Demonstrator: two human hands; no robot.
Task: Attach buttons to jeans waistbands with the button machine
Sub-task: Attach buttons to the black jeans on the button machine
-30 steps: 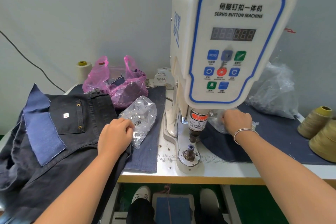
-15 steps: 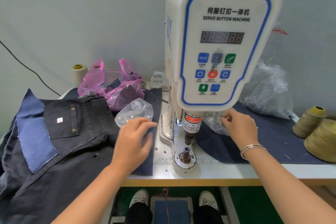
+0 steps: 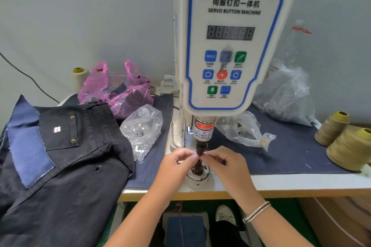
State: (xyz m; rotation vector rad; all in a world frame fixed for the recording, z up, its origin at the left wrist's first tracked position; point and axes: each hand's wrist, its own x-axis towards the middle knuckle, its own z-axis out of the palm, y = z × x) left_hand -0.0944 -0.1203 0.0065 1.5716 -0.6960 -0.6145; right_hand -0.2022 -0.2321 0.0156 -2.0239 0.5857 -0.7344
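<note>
- nearest in, one foot pedal (image 3: 185, 230) on the floor under the table, one white shoe (image 3: 224, 213) just right of it.
- both hands up at the press: left hand (image 3: 176, 163) and right hand (image 3: 225, 163) meet fingertip to fingertip at the tip of the punch (image 3: 201, 147), fingers curled and pinching; whatever small piece they pinch is too tiny to make out.
- one bracelet (image 3: 257, 211) on the right wrist.
- the punch's long axis runs straight up and down, tip pointing at the round die (image 3: 197, 175) just below.
- the jeans (image 3: 66, 166) lie to the left, well apart from the punch, draped off the table edge (image 3: 281, 190), back pocket showing.
- one clear bag of studs (image 3: 141, 130) between jeans and machine, one more clear bag (image 3: 244, 129) just right of the column.
- the button machine (image 3: 230, 46) stands upright, panel facing us.
- three tan thread cones (image 3: 341, 142) far right, one pale cone (image 3: 80, 78) back left.
- one pink bag (image 3: 118, 90) at the back, one big clear bag (image 3: 287, 98) by the wall.
</note>
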